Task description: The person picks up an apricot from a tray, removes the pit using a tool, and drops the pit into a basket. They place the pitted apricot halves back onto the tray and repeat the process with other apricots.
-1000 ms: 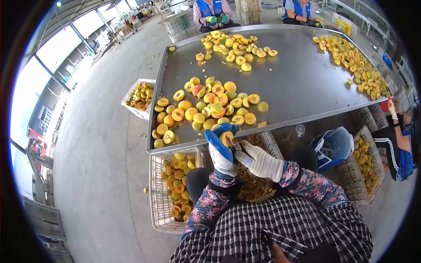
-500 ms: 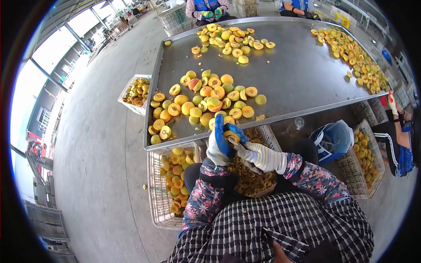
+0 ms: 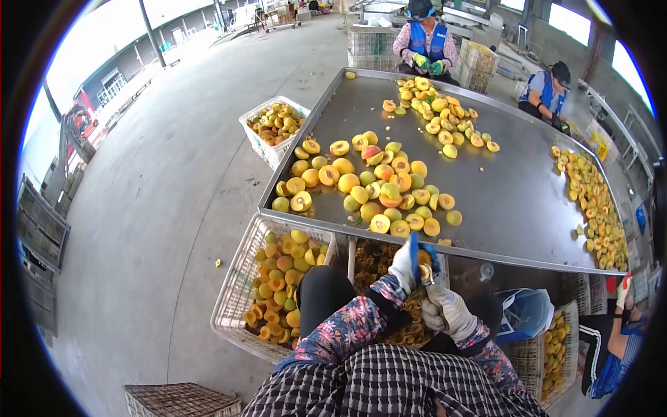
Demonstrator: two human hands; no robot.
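Note:
My left hand (image 3: 405, 265), in a white glove with blue-coated fingers, is closed around a yellow peach half (image 3: 423, 257) just off the near edge of the metal table (image 3: 500, 222). Gripped in my right hand (image 3: 451, 313), in a whitish knit glove, is a small metal pitting tool (image 3: 426, 274) whose end meets the peach half. Below both hands sits a crate (image 3: 353, 260) of brown scraps between my knees. Halved and whole peaches (image 3: 389, 182) lie piled on the tabletop right beyond my left hand.
By my left leg stands a crate (image 3: 233, 295) of peach halves; another basket (image 3: 267, 149) is beside the table's left edge. A blue bucket (image 3: 531, 316) is at my right. Two people (image 3: 429, 45) work across the table, and another person's arm (image 3: 618, 320) shows at right.
The view has swung left and up, showing more of the far side. My left hand still holds the peach half, and my right hand with the tool has drawn slightly back.

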